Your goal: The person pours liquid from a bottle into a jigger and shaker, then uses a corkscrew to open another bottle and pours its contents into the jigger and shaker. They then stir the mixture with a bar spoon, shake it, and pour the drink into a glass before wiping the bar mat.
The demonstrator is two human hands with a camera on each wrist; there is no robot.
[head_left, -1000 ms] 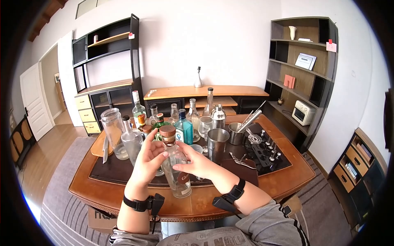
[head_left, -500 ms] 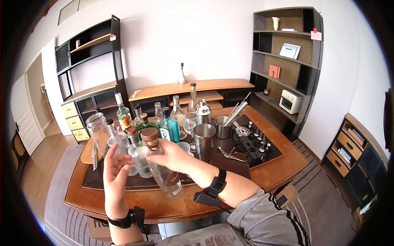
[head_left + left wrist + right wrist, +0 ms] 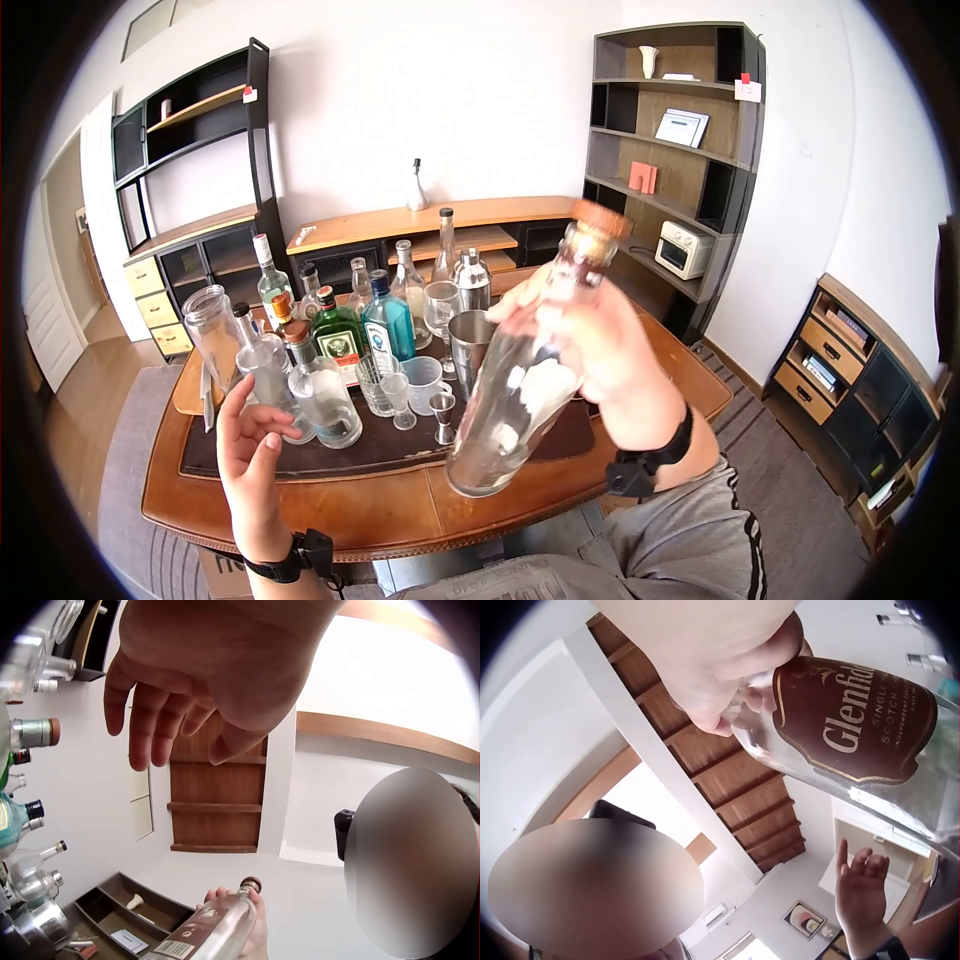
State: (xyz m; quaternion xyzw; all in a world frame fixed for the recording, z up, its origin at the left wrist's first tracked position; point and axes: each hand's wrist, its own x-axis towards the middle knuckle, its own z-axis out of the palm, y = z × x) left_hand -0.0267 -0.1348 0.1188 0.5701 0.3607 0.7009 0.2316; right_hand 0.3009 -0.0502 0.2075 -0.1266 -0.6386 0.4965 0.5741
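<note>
My right hand [image 3: 610, 350] grips a clear glass whisky bottle [image 3: 505, 405] around its upper part. The bottle is raised over the front of the table and tilted, its brown stopper [image 3: 602, 218] up and to the right. A dark red Glenfiddich label [image 3: 855, 724] shows in the right wrist view. My left hand [image 3: 250, 450] hovers at the table's left front, fingers loosely bent, holding nothing. Just beyond it stand a clear bottle with a brown stopper [image 3: 325, 400] and a clear bottle with a black cap [image 3: 262, 362].
Several more bottles crowd the table's left half, among them a green bottle [image 3: 340, 335] and a blue one [image 3: 388, 325]. A small stemmed glass [image 3: 399, 400], a plastic measuring cup [image 3: 425, 385] and a metal jigger [image 3: 442, 415] stand in front. A steel shaker tin [image 3: 468, 345] is behind the raised bottle.
The right hand has lifted the whisky bottle off the table and carried it right, tilting it. The left hand has come away from the bottle and moved left. The view has turned rightward.
</note>
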